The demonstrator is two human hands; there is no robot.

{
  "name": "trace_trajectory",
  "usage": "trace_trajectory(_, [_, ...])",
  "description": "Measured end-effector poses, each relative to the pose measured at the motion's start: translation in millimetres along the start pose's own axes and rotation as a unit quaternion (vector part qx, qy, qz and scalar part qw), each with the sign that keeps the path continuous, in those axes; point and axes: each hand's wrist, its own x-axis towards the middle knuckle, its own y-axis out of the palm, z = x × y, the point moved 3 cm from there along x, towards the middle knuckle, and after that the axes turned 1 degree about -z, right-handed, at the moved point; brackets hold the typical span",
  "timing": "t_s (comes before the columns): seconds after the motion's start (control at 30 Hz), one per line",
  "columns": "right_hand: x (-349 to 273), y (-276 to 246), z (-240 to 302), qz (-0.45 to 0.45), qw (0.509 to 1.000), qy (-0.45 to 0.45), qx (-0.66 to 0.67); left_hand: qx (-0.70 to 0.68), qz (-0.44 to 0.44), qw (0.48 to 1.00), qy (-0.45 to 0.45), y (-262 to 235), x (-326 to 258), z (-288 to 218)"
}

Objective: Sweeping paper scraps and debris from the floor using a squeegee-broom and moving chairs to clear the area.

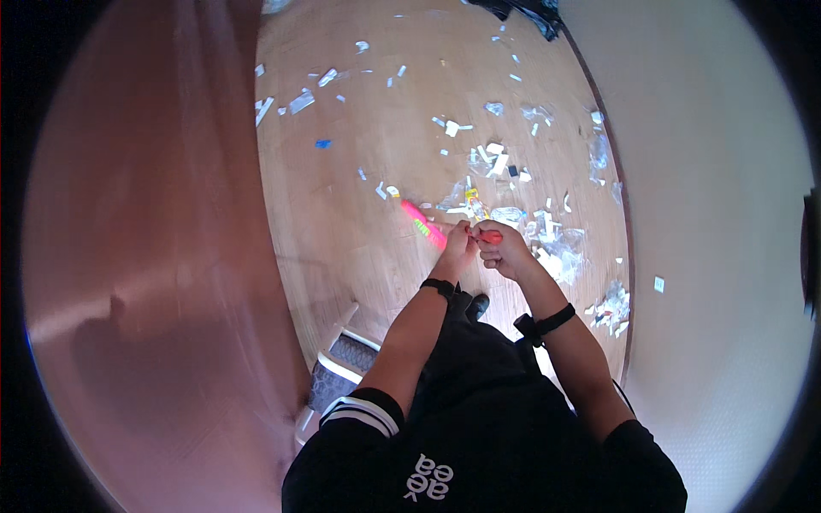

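Both of my hands are closed around the handle of a broom, close together in front of my body. My right hand grips the red end of the handle. Just to its left, my left hand is wrapped round the handle too. The broom's long pink head, with yellow-green marks, lies at the floor left of my hands, its lower end partly behind my left hand. Beyond the hands lie white scraps, clear plastic film and a yellow wrapper.
A wall runs along the right, with scraps at its foot. On the left stands a large brown surface. A chair with a patterned seat is close by my left arm. A black plastic bag lies at the far end.
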Motion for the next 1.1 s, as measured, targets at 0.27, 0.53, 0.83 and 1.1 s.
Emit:
trace_trajectory(0.27, [-47, -31, -27, -0.065, 0.983, -0.133, -0.107, -0.017, -0.051, 0.989, -0.136, 66, -37, 30])
trace_trajectory(0.53, [-131, -89, -115, -0.099, 0.968, -0.202, -0.108, 0.278, -0.086, 0.927, -0.237, 57, -102, 98])
trace_trajectory(0.83, [-150, -179, -257, -0.311, 0.930, -0.198, -0.002, 0.502, -0.031, 0.721, -0.478, 100, -220, 131])
trace_trajectory(1.1, [-106, -200, -375, -0.281, 0.936, -0.203, 0.066, 0.561, 0.017, 0.517, -0.647, 98, -265, 181])
